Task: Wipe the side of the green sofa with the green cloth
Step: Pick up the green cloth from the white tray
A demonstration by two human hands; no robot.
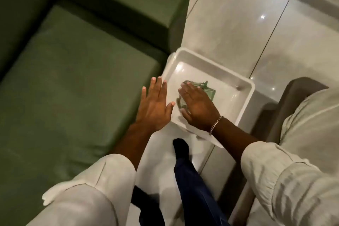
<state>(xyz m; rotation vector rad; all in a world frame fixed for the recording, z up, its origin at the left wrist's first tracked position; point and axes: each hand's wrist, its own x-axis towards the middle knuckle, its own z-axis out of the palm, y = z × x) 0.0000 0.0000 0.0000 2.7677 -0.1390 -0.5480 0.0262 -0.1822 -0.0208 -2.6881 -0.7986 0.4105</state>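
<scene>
The green sofa [77,71] fills the left side; its armrest [143,11] ends beside a white basin. A green cloth [205,88] lies in the white basin [244,102] on the floor. My right hand [198,106] reaches into the basin and rests flat on the cloth, fingers spread over it, not clearly gripping. My left hand [156,104] hovers open with fingers apart, just left of the basin's rim, above the sofa's front corner. It holds nothing.
Glossy grey floor tiles [256,33] surround the basin. A grey seat or stool edge [286,106] stands at the right. My leg in dark trousers and a black sock [181,148] is on the floor just below the basin.
</scene>
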